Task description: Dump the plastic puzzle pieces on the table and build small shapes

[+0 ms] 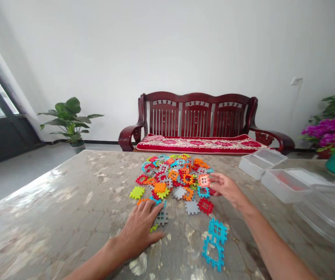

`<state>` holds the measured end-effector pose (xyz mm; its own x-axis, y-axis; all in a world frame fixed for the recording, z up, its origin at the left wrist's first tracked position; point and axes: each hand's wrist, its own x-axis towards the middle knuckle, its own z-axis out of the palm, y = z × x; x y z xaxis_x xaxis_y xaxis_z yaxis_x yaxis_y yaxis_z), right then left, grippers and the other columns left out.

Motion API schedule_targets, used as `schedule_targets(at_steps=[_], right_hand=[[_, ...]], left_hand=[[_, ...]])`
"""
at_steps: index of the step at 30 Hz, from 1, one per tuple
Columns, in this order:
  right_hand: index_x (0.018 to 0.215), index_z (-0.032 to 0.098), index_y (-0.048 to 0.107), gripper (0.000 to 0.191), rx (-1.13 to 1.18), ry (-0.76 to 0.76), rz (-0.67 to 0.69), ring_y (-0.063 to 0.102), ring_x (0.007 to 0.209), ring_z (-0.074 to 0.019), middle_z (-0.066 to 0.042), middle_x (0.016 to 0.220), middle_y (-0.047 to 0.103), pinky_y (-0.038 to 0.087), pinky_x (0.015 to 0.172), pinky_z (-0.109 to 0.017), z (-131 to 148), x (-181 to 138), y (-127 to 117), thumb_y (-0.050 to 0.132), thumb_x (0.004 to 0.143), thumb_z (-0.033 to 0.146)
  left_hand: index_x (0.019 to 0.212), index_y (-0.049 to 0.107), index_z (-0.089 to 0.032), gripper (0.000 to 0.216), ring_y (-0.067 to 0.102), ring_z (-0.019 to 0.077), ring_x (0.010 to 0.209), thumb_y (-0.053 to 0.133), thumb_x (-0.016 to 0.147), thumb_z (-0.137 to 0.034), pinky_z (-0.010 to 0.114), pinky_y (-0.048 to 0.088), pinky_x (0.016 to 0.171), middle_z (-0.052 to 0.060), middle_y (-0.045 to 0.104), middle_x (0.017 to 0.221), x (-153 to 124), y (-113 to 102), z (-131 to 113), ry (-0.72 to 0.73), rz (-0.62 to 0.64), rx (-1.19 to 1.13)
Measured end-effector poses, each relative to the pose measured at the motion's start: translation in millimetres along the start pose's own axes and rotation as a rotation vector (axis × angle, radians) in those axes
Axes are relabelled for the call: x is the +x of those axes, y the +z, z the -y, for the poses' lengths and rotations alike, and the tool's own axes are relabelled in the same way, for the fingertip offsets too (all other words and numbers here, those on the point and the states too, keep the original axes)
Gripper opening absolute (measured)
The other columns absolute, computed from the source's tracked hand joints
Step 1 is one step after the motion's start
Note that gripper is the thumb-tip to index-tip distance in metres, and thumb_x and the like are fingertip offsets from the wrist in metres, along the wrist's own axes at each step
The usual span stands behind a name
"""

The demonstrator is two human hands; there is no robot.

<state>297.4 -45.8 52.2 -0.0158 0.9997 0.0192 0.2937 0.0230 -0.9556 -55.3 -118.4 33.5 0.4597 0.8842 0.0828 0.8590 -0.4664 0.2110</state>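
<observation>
A heap of colourful interlocking plastic tiles (179,192) with toothed edges lies on the table. At the heap's right side, my right hand (227,188) pinches an orange window-patterned tile (204,180) between thumb and fingers. Below it are a blue frame tile (203,192) and a red window tile (206,206). My left hand (142,223) rests at the near left of the heap, fingers outstretched, partly covering a grey window tile (162,217) and a few others. Nearer to me, two blue tiles touch: a window tile (218,230) and an open-frame tile (213,252).
Clear plastic boxes (284,186) and a transparent lid (327,214) stand on the patterned table (76,217) at the right. Purple flowers (333,130) in a teal pot are beyond them. A wooden bench (196,120) stands behind the table, and a potted plant (71,118) at the left.
</observation>
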Motion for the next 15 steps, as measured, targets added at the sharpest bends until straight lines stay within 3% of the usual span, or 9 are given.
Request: schedule_targets(at_steps=[2, 6, 11, 15], right_hand=[[0.114, 0.020, 0.062, 0.052, -0.185, -0.022, -0.012, 0.065, 0.080, -0.0184, -0.007, 0.100, 0.070, 0.051, 0.066, -0.028, -2.5, -2.6, 6.9, 0.071, 0.066, 0.036], [0.121, 0.021, 0.064, 0.057, -0.582, -0.054, 0.165, 0.062, 0.074, -0.0174, -0.002, 0.086, 0.070, 0.045, 0.067, -0.028, -6.5, -17.6, 19.7, 0.073, 0.065, 0.029], [0.130, 0.023, 0.058, 0.066, -0.856, -0.123, 0.210, 0.061, 0.101, -0.0235, -0.009, 0.125, 0.061, 0.043, 0.082, -0.031, 0.3, -28.0, 29.3, 0.072, 0.065, 0.028], [0.129, 0.022, 0.058, 0.066, -0.881, -0.078, 0.247, 0.059, 0.104, -0.0246, -0.010, 0.123, 0.058, 0.043, 0.082, -0.031, -0.4, -25.5, 29.2, 0.072, 0.064, 0.029]], left_hand=[[0.134, 0.053, -0.031, 0.058, 0.051, 0.0284, 0.115, 0.065, 0.079, -0.045, 0.045, 0.041, 0.102, 0.007, 0.055, 0.127, 1.9, 2.1, 0.5, -0.009, -0.017, 0.003], [0.124, 0.058, -0.026, 0.045, 0.051, 0.0278, 0.115, 0.063, 0.082, -0.040, 0.043, 0.041, 0.101, 0.007, 0.058, 0.126, 7.2, 4.3, 1.5, -0.025, -0.062, -0.004], [0.113, 0.058, -0.023, 0.035, 0.055, 0.0254, 0.105, 0.062, 0.080, -0.034, 0.040, 0.045, 0.093, 0.007, 0.061, 0.113, 8.6, 10.1, 2.9, -0.008, -0.105, -0.056], [0.107, 0.056, -0.025, 0.033, 0.057, 0.0238, 0.098, 0.064, 0.075, -0.031, 0.036, 0.047, 0.085, 0.005, 0.061, 0.103, 6.5, 15.2, 5.3, -0.003, -0.168, -0.092]])
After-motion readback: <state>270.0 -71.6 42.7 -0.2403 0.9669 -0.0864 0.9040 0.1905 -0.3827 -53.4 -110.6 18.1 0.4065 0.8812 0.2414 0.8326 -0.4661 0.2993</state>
